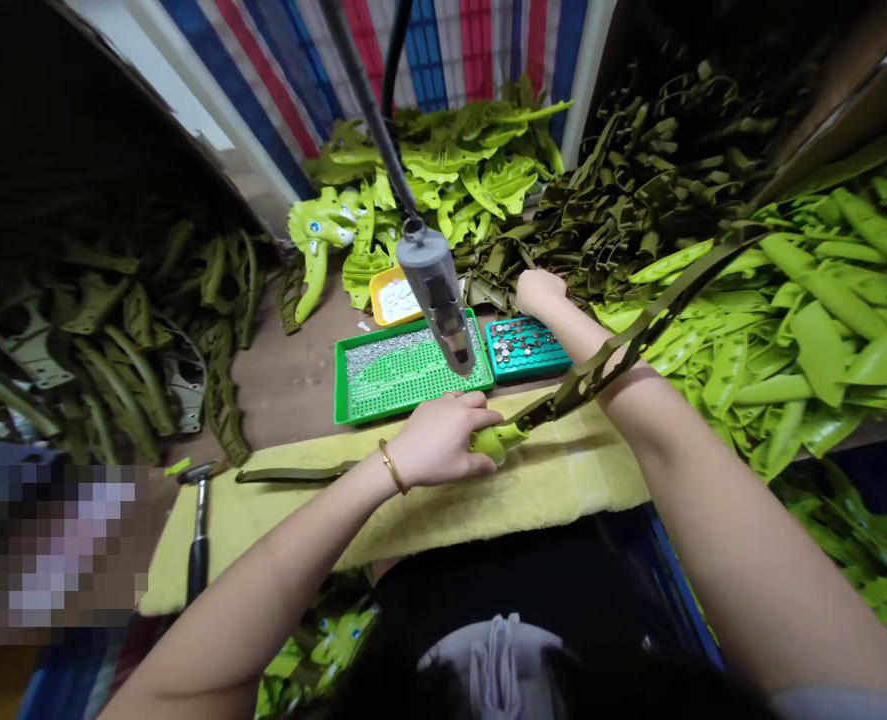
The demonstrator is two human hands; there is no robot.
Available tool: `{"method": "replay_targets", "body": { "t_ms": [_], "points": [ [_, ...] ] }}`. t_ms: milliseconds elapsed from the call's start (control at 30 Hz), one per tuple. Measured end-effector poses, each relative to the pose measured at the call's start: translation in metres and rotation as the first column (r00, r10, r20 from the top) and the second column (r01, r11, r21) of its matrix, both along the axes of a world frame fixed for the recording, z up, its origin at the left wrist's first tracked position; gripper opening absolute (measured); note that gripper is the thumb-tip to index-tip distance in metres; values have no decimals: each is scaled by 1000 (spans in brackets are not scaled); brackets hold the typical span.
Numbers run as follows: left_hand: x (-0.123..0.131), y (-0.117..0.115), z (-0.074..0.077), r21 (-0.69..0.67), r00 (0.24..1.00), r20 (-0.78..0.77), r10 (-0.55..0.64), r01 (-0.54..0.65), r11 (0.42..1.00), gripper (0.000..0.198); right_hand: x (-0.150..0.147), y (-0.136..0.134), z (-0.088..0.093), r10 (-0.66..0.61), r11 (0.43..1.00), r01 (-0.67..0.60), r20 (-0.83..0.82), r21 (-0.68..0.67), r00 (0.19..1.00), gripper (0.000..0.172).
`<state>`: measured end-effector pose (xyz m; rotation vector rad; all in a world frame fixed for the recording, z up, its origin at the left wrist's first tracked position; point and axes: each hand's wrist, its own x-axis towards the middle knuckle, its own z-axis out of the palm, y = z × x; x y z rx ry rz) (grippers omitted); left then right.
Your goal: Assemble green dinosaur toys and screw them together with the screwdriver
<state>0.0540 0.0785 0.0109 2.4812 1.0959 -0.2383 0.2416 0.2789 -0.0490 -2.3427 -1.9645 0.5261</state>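
1. Two bare arms reach out from the near edge. One hammer [198, 530] lies along the left edge of one yellow cloth pad [548, 480].
2. One left hand [439, 440] rests on the pad, clenched around the bright green end of one long olive strip [675, 290]. The strip slants far and right across the right forearm.
3. One shorter olive strip [293, 472] lies flat on the pad, just left of that hand.
4. Three trays sit beyond the pad: a green tray [383, 395] of small screws, a teal tray [525, 345] just to its right, and a small yellow tray [392, 300] farther off.
5. One grey power screwdriver [439, 300] hangs on its cable above the green tray.
6. One right hand [539, 292] is at the far side of the teal tray, against a heap of dark olive parts [638, 190]. Its fingers are hidden, so I cannot tell whether it grips anything.
7. Two heaps of bright green parts lie at the far middle [480, 160] and right [825, 300].
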Motion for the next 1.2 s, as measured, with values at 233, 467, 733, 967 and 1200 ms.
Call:
{"method": "replay_targets", "body": {
  "t_ms": [233, 467, 733, 967, 1200],
  "points": [
    [1, -1, -1, 38, 1000, 17, -12, 11, 999, 49, 57, -50, 22, 26, 969, 80, -419, 234, 908, 26],
    [1, 29, -12, -88, 997, 68, -22, 28, 996, 68, 146, -208, 23, -57, 837, 498, -869, 227, 492, 21],
    [22, 37, -17, -101, 999, 22, 42, -40, 994, 74, 38, -244, 10, 406, 877, -166, -513, 450, 756, 19],
    [21, 28, -14, -50, 998, 14, 65, -65, 997, 70, 20, -236, 3, 344, 832, -64, -422, 551, 839, 30],
    [21, 26, -17, -56, 996, 61, 60, -56, 997, 66, 21, -242, -11, 476, 797, -156, -449, 583, 756, 28]
  ]
}}
